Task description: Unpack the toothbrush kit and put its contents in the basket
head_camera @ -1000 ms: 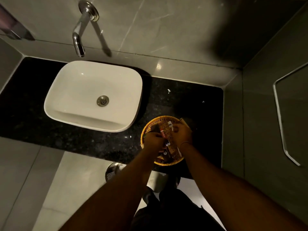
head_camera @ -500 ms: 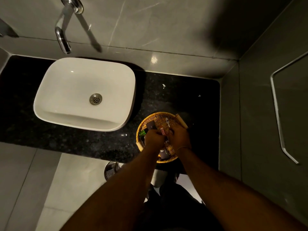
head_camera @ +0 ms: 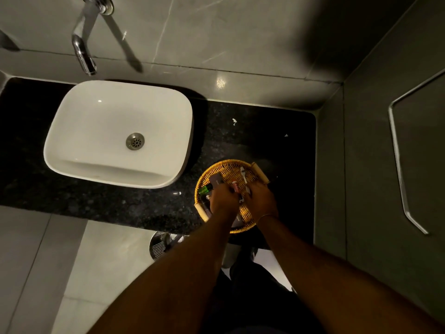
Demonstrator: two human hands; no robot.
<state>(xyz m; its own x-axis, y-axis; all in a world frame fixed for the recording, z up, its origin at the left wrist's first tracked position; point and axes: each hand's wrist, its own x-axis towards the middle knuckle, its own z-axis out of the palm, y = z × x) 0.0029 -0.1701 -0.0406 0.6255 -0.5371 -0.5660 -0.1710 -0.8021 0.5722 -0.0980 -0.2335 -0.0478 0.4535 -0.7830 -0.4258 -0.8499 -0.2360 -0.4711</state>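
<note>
Your left hand (head_camera: pixel 222 198) and right hand (head_camera: pixel 261 200) meet over woven basket (head_camera: pixel 218 168) on black counter (head_camera: pixel 96 201) — fingers curled on small red-white item (head_camera: pixel 235 186); exact grip unclear. White toothbrush (head_camera: pixel 243 174) lies at basket's 1 o'clock, green bottle (head_camera: pixel 205 189) at 9. White sink (head_camera: pixel 115 133) at your 10 o'clock.

A: How many views are there?

B: Only 1, so nothing is shared between cameras. It sits on the person's head, above the scene, looking forward and steeply down.

A: What does it face?

B: The dark table (head_camera: pixel 144 208) runs across the middle, the wall (head_camera: pixel 216 32) fills the top edge and the floor (head_camera: pixel 48 261) shows at lower left.

A: How near is it?

B: Both forearms rise from the bottom edge, large and close. The basket (head_camera: pixel 225 166) lies further off, right of centre. The wide lens bends the wall lines near the edges.
</note>
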